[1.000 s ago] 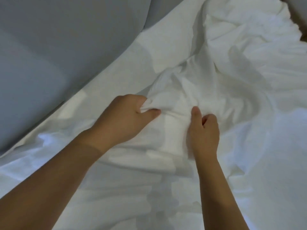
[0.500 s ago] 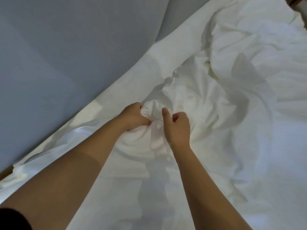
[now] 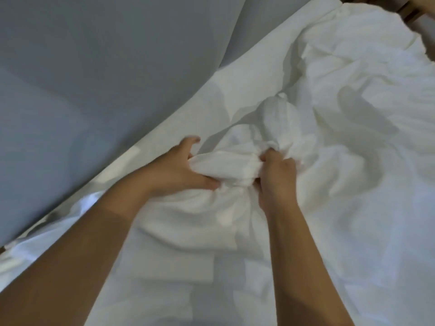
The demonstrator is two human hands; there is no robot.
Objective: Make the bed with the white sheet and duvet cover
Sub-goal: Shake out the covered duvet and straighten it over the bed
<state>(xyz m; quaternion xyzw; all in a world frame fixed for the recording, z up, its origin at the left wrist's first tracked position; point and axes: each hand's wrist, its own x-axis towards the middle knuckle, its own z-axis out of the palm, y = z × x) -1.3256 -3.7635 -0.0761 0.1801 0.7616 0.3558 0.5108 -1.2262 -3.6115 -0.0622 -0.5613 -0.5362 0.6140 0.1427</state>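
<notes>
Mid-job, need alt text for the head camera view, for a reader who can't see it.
Two bare hands grip a bunched roll of white bedding, the left hand at one end, the right hand at the other. More lies rumpled at right; a grey surface fills the upper left.

The bedding (image 3: pixel 348 227) across the centre and right of the frame is plain white with grey-shadowed folds, the wall (image 3: pixel 98 67) at upper left is flat blue-grey, and the wood (image 3: pixel 407 8) in the upper right corner is brown.

Bedroom: rumpled white bedding (image 3: pixel 353 161) beside grey wall (image 3: pixel 94 67)
</notes>
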